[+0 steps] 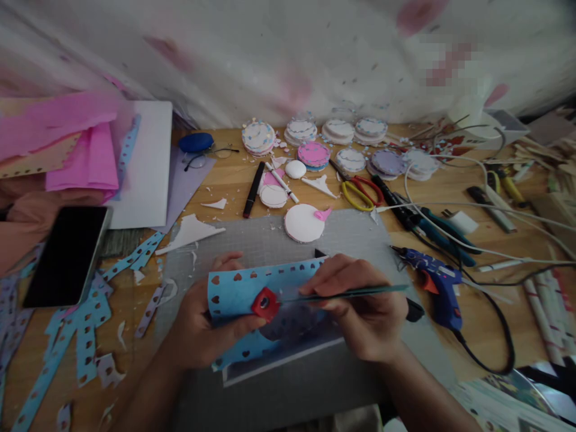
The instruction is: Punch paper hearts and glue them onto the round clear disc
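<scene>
My left hand (202, 327) is closed round the left end of a curled light-blue sheet of paper (256, 273) with rows of heart-shaped holes along its edges. Its thumb presses by a small red piece (265, 304) with a hole in it, possibly a paper punch. On the right, my right hand (360, 300) pinches a thin teal sheet (378, 290), seen almost edge-on; whether it joins the blue paper I cannot tell. Below the hands shows a white-edged piece (283, 362). Both hands are above the grey cutting mat (216, 240).
A blue glue gun (434, 279), pliers (443, 234) and scissors (362, 192) lie right, among cables. Several decorated round discs (258, 137) line the back. A phone (67, 255), punched blue strips (85, 336) and pink paper (81, 156) are left.
</scene>
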A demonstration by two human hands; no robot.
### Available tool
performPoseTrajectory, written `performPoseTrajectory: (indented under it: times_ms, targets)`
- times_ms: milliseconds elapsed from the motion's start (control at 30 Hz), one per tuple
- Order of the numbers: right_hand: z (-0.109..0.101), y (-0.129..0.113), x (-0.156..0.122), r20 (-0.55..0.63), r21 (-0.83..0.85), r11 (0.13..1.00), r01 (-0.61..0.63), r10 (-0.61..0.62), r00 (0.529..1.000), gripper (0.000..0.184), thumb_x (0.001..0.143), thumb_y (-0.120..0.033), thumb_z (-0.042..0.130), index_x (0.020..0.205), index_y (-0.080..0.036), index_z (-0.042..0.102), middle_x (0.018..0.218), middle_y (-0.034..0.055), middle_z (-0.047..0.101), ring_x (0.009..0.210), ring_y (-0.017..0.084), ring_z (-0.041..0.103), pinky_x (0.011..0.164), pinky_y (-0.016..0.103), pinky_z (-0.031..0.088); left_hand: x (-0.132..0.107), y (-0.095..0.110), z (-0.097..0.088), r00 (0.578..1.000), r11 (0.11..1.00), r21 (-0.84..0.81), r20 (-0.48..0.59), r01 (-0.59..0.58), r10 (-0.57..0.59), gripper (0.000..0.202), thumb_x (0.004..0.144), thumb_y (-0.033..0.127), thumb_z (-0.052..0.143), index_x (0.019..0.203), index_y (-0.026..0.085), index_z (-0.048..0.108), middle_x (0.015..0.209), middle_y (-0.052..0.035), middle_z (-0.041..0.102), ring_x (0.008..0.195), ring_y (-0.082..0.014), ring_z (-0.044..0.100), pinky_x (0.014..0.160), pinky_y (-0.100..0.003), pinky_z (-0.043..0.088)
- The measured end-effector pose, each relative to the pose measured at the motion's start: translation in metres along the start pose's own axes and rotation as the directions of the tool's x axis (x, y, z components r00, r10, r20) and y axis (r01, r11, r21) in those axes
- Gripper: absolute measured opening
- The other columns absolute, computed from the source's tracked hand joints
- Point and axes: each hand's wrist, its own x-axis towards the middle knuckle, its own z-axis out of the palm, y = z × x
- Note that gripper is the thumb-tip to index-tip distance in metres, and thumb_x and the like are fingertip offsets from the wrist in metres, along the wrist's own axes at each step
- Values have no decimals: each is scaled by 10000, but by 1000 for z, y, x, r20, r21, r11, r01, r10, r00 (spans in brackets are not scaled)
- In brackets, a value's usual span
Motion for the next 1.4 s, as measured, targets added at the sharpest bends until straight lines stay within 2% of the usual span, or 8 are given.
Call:
performPoseTrajectory:
  times_ms: [167,333,567,767,900,1033,1233,1400]
  targets:
    - [-3,0,1,134,-46,999,16,-9,991,219,866,-85,647,1031,-225,679,922,74,753,831,198,718,698,318,575,5,8,0,997,1000,-4,75,-28,29,276,642,210,798,884,249,671,881,-27,688,1142,-297,619,1085,-492,432]
    - [0,-3,4,184,-70,997,33,-20,983,180,875,-80,623,992,-207,674,891,84,755,816,184,724,684,289,577,5,8,0,993,997,33,104,-65,61,204,673,249,790,831,244,662,872,-25,668,1085,-276,631,1081,-464,431]
    - [6,-3,2,54,-89,995,-44,49,997,195,829,-27,598,850,-208,668,765,46,735,704,166,701,597,262,546,4,6,1,992,992,91,96,-93,85,238,668,262,792,872,248,671,889,-22,654,1179,-302,572,1053,-441,455]
    - [6,-4,0,5,-50,990,-135,135,991,134,856,-86,617,837,-209,668,688,23,681,647,158,658,543,255,528,1,6,3,993,987,120,76,-102,94,282,667,268,796,911,264,654,898,-17,646,1168,-317,575,1048,-479,449]
    - [8,-5,1,-30,65,974,-218,220,975,75,878,-150,644,828,-202,666,680,18,657,572,134,627,464,212,519,2,10,4,996,989,121,51,-83,77,330,639,274,794,941,260,663,903,-28,658,1150,-334,586,1044,-510,453]
    - [10,-3,1,-15,251,899,-358,373,928,63,868,-202,686,818,-188,649,719,21,674,484,91,583,433,186,498,4,14,4,982,986,74,125,-149,139,159,667,238,776,768,241,654,814,-3,629,951,-260,641,1116,-520,369]
    - [13,-3,9,117,479,692,-539,558,821,220,827,-334,748,795,-178,596,640,-24,642,402,53,467,390,162,391,-1,26,0,978,986,9,129,-165,162,237,703,310,810,858,263,638,837,19,625,936,-227,631,1136,-473,343]
    - [9,-21,23,253,484,539,-689,667,700,293,775,-378,790,749,-163,593,545,-59,552,399,32,394,398,146,306,-2,62,-6,938,925,207,208,-319,277,127,798,373,730,752,300,636,707,56,655,809,-210,639,1128,-412,312]
